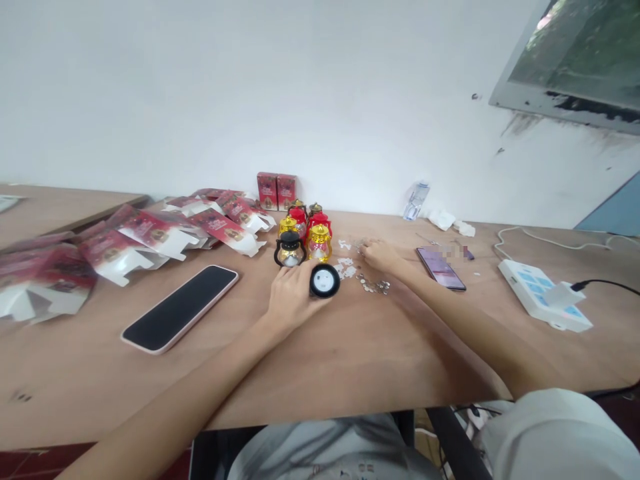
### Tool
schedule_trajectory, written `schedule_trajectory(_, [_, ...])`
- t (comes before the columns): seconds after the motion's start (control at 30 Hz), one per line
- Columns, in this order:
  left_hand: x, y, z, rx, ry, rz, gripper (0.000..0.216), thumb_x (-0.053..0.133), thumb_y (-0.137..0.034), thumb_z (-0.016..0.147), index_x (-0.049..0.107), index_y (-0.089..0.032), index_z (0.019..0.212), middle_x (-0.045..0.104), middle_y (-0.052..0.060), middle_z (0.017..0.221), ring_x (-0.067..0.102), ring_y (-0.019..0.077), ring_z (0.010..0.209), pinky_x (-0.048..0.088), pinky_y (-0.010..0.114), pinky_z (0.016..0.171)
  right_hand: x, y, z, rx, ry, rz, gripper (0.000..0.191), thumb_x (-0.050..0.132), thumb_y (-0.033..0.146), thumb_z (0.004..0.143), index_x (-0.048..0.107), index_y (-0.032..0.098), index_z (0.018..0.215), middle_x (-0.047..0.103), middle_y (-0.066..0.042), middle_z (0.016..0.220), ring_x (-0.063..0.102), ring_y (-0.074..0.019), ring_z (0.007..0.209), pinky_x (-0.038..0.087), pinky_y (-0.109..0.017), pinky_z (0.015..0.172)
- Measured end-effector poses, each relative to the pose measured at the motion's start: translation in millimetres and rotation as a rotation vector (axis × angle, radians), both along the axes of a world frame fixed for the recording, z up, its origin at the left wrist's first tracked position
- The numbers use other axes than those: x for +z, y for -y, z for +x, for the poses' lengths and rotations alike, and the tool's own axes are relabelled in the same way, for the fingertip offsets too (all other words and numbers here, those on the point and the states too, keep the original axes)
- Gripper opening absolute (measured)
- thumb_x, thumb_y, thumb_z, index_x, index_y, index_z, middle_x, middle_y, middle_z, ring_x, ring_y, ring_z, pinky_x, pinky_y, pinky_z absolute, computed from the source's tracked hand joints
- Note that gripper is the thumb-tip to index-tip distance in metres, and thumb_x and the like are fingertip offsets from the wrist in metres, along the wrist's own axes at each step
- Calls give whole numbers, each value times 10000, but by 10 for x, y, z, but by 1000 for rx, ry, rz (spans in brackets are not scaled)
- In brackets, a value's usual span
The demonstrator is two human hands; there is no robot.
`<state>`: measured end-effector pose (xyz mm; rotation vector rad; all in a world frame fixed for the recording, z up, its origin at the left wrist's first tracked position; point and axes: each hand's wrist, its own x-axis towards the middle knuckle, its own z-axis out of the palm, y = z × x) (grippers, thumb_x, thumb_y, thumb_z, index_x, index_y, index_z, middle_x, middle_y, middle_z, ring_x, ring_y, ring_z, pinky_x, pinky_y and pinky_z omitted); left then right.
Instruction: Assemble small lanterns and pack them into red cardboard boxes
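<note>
Lanterns (pixel 319 248) are stood in a cluster; the work is judged only partly done.
At the left, open red boxes (pixel 220 223) are heaped, while just two closed boxes (pixel 267 191) are stood by the wall (pixel 300 87). By the left hand (pixel 290 293), a round black-rimmed piece (pixel 325 281), likely a lantern's base, is gripped just in front of the lanterns. White pieces (pixel 346 270) and small metal discs (pixel 369 285) are left loose; near them the right hand (pixel 379 255) is narrowed, but whether anything is pinched cannot be told.

Lanterns (pixel 319 235) glossy plastic; discs (pixel 369 287) shiny metal; cartons (pixel 153 230) glossy card; tabletop (pixel 320 373) smooth, wood-like.
</note>
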<state>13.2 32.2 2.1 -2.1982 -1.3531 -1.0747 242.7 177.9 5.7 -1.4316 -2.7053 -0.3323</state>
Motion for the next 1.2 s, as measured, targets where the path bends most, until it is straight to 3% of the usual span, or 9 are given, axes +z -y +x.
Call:
schedule_trajectory(0.23, [-12,4,19,-9,156,-152,431,628,-355,736,447,-204,1097,653,59,1004,639,228,912,486,298,725,58,-67,149,-106,-408,30,200,461,139,801,629,130,910,627,-135,999,573,-224,872,386,-314,766])
schedule_trajectory(0.33, [-2,-11,30,-54,287,-104,414,652,-324,716,451,-206,1057,612,52,1019,610,208,946,483,298,784,141,-152,262,-184,-670,25,156,480,136,767,614,145,848,639,-91,915,570,-192,813,401,-306,761])
schedule_trajectory(0.5, [55,7,59,-17,412,-103,423,681,-393,686,477,-187,993,600,48,951,597,209,896,480,309,763,210,-191,410,-312,-1144,-71,71,473,194,750,533,172,720,604,-24,696,504,-122,545,416,-265,568])
schedule_trajectory(0.73, [54,-23,64,-51,629,-333,466,634,-477,739,518,-217,1108,624,40,1050,601,208,945,487,340,840,38,99,342,-241,-1594,-251,236,446,418,794,484,204,703,437,62,476,408,-91,401,385,-222,438])
schedule_trajectory(0.83, [16,-84,61,-59,762,-401,442,653,-485,714,546,-210,1043,620,36,989,596,221,953,505,372,838,-6,274,240,-176,-1654,-238,360,386,518,845,502,204,713,409,67,447,411,-92,411,372,-212,443])
schedule_trajectory(1.0, [-36,-165,89,-224,1176,-576,450,703,-482,632,467,-187,876,537,19,905,607,211,829,579,333,559,1,504,75,-36,-1565,-108,450,390,623,842,531,202,766,480,47,509,474,-105,484,394,-226,504])
schedule_trajectory(1.2, [-29,-155,120,-267,1254,-620,444,737,-431,618,438,-190,840,511,3,862,601,191,793,596,336,545,-142,434,151,-93,-1330,-19,475,303,617,871,534,206,824,557,10,625,544,-138,605,446,-268,630])
